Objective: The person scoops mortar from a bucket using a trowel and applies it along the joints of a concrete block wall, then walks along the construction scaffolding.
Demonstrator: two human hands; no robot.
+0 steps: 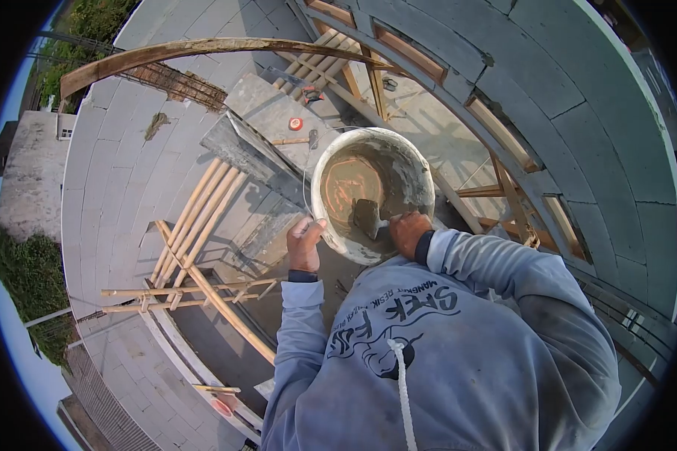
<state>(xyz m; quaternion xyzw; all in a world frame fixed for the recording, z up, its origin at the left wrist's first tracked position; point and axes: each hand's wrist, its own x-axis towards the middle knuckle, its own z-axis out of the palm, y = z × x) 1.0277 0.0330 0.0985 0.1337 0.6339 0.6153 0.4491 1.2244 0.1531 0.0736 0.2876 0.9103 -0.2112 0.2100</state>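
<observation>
A round bucket (412, 169), whitish and crusted inside, stands tilted toward me in front of my chest. Wet grey-brown mortar (346, 184) lies in its bottom. My left hand (305, 244) is closed on the bucket's near left rim, thumb at the edge. Inside the near right side, my right hand (411, 233) wraps round the handle of a trowel. The trowel's mortar-coated blade (366, 218) dips into the bucket by the mortar. Most of the handle is hidden in my fist. A thin wire bail (305, 177) hangs by the bucket's left side.
Beyond the bucket lie a hammer (313, 138), a red tape measure (295, 123) and a red-handled saw (312, 95). Bamboo poles (195, 218) form scaffolding at left. A curved-looking wooden plank (203, 46) crosses above. Grey block walls (534, 83) rise on both sides, with framed openings at right.
</observation>
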